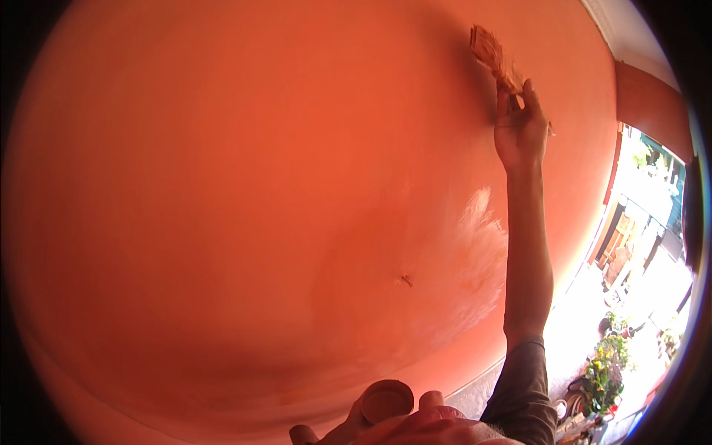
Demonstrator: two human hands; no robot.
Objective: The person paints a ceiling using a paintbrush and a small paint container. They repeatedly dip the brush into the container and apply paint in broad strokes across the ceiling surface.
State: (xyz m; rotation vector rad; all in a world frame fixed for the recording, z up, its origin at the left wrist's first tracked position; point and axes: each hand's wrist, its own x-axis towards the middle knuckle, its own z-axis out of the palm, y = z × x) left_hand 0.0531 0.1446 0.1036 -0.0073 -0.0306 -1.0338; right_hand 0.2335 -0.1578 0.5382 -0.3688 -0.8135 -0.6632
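Note:
My right arm reaches high up along an orange wall (245, 163). In my right hand (521, 135) is a paintbrush (495, 55), gripped between fingers and thumb. Its broad head is coated in orange paint and tilts up to the left, close to the wall, beside a dark shadow. I cannot tell whether the bristles touch the surface. Below the brush, left of my forearm, a pale streaky patch (480, 241) marks the wall. A small peg-like bit (406, 279) sticks out further left. I cannot make out my left hand anywhere.
At the bottom edge are a rounded, cup-like object (388, 400) and a short cylindrical shape (430, 401), both orange-tinted and partly cut off. A bright opening on the right shows potted plants (604, 374) outside. A white ceiling (644, 33) meets the wall at the upper right.

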